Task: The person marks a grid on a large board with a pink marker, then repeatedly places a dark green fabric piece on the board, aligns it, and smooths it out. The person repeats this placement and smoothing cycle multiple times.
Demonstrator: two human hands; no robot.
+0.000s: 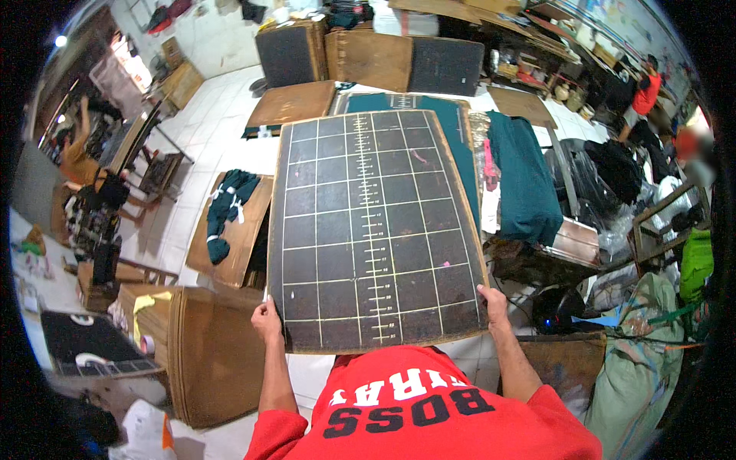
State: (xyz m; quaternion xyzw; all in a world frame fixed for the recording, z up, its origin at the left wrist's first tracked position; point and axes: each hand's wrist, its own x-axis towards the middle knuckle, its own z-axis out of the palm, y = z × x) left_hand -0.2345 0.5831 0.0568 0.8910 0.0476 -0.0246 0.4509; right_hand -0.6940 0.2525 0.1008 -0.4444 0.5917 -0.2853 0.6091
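A large dark board [330, 222] with a pale grid and a scale of short marks down its middle fills the centre. My left hand [267, 320] grips its near left edge, thumb up along the side. On the near right edge my right hand [494, 307] is closed around the board. The board's near edge comes close to my body, and its far end lies over dark green cloth [369, 102]. I cannot tell whether it rests on anything beneath. Most of my fingers are hidden under it.
More dark green cloth [525, 176] hangs at the right. A bundled green garment [230, 203] lies on a brown board [201, 245] at the left. Several brown boards [218, 360] stand near left; others [368, 61] lean at the back. People [648, 92] are at both far sides.
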